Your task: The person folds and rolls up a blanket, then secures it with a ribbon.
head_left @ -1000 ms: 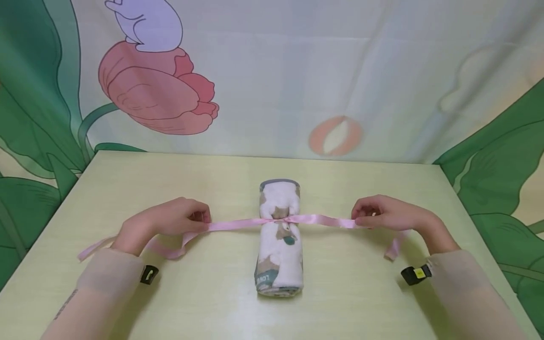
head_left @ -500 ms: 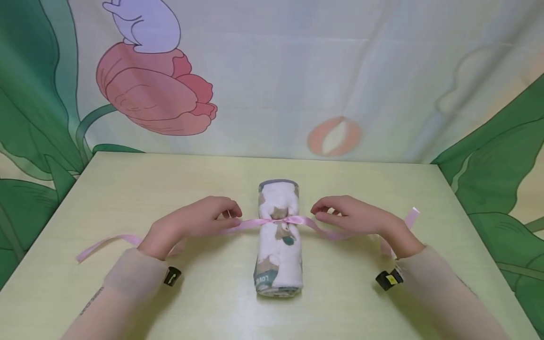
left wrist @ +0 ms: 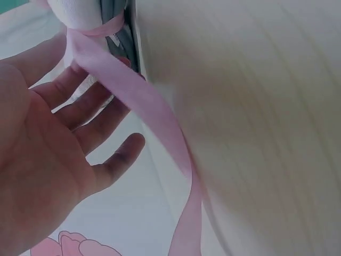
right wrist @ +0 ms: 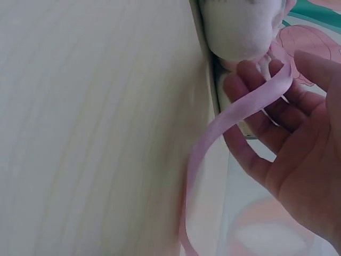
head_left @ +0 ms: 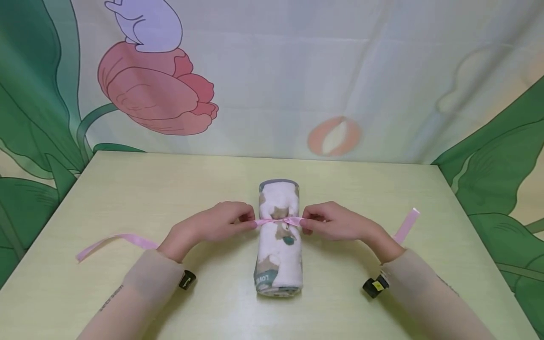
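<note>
A rolled towel [head_left: 279, 264], white with brown and green patches, lies lengthwise in the middle of the table. Round its waist runs a pink ribbon [head_left: 276, 220], crossed on top and drawn snug. At the towel's left side my left hand [head_left: 216, 222] pinches the ribbon close to the crossing. On the opposite side my right hand [head_left: 335, 221] pinches the other half between thumb and forefinger. Both wrist views show the ribbon [left wrist: 144, 101] trailing away across the fingers, the remaining fingers loosely bent. The ribbon's left tail lies on the table; the right tail sticks out behind my right wrist.
The pale yellow table [head_left: 170, 179] reaches back to a printed curtain [head_left: 263, 85] with a flower and leaves. A black wrist device [head_left: 376, 286] sits at the right sleeve, and another black device [head_left: 187, 280] at the left sleeve.
Both hands have slid inward from far out along the ribbon to the towel's sides and pinch it near the crossing. The towel has stayed in place.
</note>
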The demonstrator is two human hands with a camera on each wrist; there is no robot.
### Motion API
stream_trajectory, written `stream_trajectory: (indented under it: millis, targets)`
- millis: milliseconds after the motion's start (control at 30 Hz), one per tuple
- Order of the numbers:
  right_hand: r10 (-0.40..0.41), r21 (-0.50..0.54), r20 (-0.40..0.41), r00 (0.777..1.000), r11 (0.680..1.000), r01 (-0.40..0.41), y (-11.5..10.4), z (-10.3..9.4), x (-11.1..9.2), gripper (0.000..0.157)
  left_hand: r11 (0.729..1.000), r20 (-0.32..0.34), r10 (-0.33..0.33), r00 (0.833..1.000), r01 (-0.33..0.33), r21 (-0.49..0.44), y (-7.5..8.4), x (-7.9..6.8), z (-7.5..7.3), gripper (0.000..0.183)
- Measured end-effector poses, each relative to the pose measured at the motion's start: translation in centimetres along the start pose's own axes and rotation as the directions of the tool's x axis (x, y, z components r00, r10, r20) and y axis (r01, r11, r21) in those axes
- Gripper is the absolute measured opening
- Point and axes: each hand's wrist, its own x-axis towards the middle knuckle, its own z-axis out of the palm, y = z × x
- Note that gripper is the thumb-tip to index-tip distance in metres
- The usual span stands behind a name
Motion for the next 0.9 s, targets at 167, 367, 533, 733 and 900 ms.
stream_trajectory:
  millis: [167,367,533,733,900]
  targets:
    - [0.034,0.078,0.004,0.999,0.996,-0.034,0.1,-0.5,-0.4,0.028,0.999,0.047,-0.014,0.999,0.015,-0.039,-0.2,-0.1,-0.1,0.023]
    - [0.022,0.096,-0.018,1.000,0.995,-0.021,0.5,-1.2,-0.8,0.028,0.995,0.080,-0.046,0.996,0.053,-0.085,-0.7,-0.5,-0.5,0.026]
    - [0.024,0.118,-0.017,1.000,0.993,-0.022,0.7,-1.4,-0.9,0.028,0.986,0.094,-0.070,0.993,0.083,-0.144,-1.0,-1.5,-1.4,0.028]
    - [0.035,0.093,-0.020,0.999,0.995,-0.033,0.6,-1.6,-1.1,0.027,0.976,0.120,-0.078,0.990,0.100,-0.195,-1.5,-3.1,-2.8,0.027]
    - [-0.022,-0.004,-0.091,0.996,1.000,0.021,0.6,-1.6,-0.8,0.019,0.977,0.115,-0.050,0.992,0.072,-0.199,-1.8,-3.8,-3.4,0.017]
